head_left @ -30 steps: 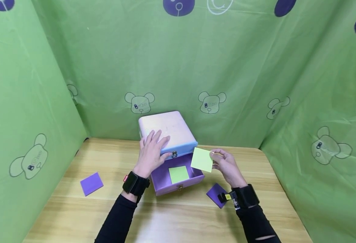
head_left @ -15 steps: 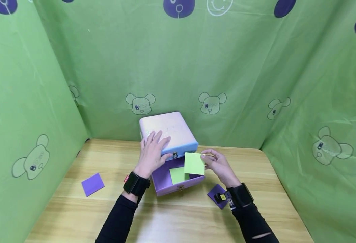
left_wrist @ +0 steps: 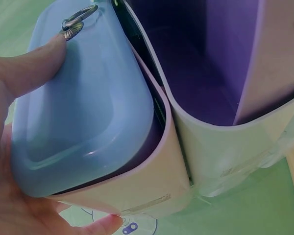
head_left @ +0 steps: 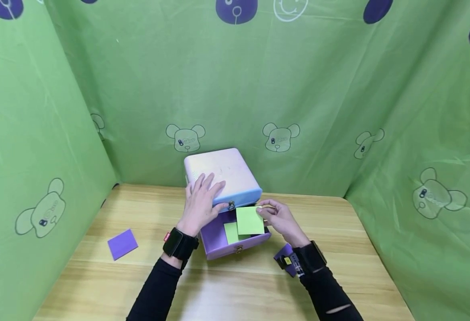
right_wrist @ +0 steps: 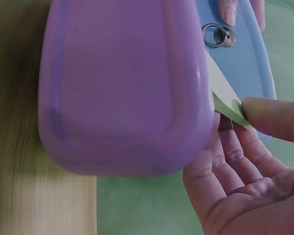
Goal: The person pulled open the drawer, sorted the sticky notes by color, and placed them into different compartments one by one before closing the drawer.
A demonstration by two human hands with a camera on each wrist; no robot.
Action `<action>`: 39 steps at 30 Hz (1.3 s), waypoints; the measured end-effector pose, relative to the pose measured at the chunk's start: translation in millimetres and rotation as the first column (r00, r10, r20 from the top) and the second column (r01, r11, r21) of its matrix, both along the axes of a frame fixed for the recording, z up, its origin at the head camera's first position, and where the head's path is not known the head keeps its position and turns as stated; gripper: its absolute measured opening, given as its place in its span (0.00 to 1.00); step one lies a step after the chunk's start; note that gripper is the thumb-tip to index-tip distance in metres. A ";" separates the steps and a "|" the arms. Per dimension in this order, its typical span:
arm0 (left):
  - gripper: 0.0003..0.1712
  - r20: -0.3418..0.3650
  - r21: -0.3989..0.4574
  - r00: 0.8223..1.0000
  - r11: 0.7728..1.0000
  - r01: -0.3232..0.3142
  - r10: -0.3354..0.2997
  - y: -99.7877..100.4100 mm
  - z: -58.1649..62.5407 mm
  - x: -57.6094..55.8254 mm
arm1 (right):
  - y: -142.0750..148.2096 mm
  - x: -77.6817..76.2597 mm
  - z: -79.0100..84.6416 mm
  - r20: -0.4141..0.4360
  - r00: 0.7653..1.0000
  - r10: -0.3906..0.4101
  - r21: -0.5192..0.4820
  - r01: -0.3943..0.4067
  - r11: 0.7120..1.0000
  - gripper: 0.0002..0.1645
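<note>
A small two-drawer box with a pale pink top stands near the table's back edge. Its blue upper drawer is nearly closed, while the purple lower drawer is pulled out. My left hand rests spread on the box top, thumb against the blue front beside the ring pull. Between thumb and fingers, my right hand pinches a green sticky note pad by its right side, over the lower drawer. Inside that drawer lies another green sticky note pad, partly hidden by the held one.
A purple sticky note pad lies on the wooden table at left. Another purple sticky note pad is partly covered by the right wrist camera. Green curtains with bear prints surround the table's back and sides.
My right hand has carried the green sticky note pad leftward and slightly down, from beside the box to over the open lower drawer. The left hand stays on the box top.
</note>
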State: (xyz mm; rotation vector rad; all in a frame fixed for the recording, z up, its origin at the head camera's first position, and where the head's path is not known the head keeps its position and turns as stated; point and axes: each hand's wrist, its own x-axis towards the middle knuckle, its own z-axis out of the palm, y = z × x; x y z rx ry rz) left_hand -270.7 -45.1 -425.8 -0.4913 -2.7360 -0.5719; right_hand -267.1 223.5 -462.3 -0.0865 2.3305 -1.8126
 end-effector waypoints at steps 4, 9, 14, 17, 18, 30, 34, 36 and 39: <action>0.38 -0.006 0.006 1.000 1.000 -0.001 0.001 -0.2 0.2 -0.1 | -5.5 0.4 -2.6 -0.003 1.000 0.013 0.005 -0.013 1.000 0.18; 0.38 -0.026 0.008 1.000 1.000 0.001 -0.001 -0.7 -0.1 1.4 | -13.1 1.5 -6.6 0.006 0.999 0.051 0.003 -0.051 0.999 0.17; 0.38 -0.015 0.002 1.000 1.000 0.000 0.000 -0.9 -0.4 1.6 | -20.8 0.7 -9.1 0.007 0.997 0.082 0.005 -0.082 0.997 0.16; 0.38 -0.013 0.002 1.000 1.000 -0.001 0.001 -0.7 -0.7 1.1 | -24.4 0.1 -10.3 0.015 0.995 0.097 0.008 -0.097 0.995 0.16; 0.38 -0.014 0.005 1.000 1.000 -0.001 0.001 -0.5 -0.8 1.0 | -25.6 0.0 -10.8 0.020 0.995 0.102 0.009 -0.102 0.995 0.15; 0.38 -0.015 0.007 1.000 1.000 -0.001 0.001 -0.4 -1.8 1.4 | -32.7 -0.1 -12.7 0.055 0.989 0.138 0.052 -0.141 0.989 0.17; 0.38 -0.012 0.004 1.000 1.000 -0.003 0.003 -0.4 -1.2 0.9 | -32.9 -0.5 -12.8 0.044 0.988 0.146 0.068 -0.149 0.987 0.17; 0.38 -0.011 0.001 1.000 1.000 -0.002 0.002 -0.3 -1.0 0.8 | -32.8 -0.6 -13.6 0.038 0.988 0.148 0.073 -0.151 0.986 0.18; 0.38 -0.004 0.001 1.000 1.000 -0.002 0.002 -0.5 -1.2 0.7 | -32.8 -0.7 -15.1 0.031 0.987 0.158 0.084 -0.160 0.983 0.19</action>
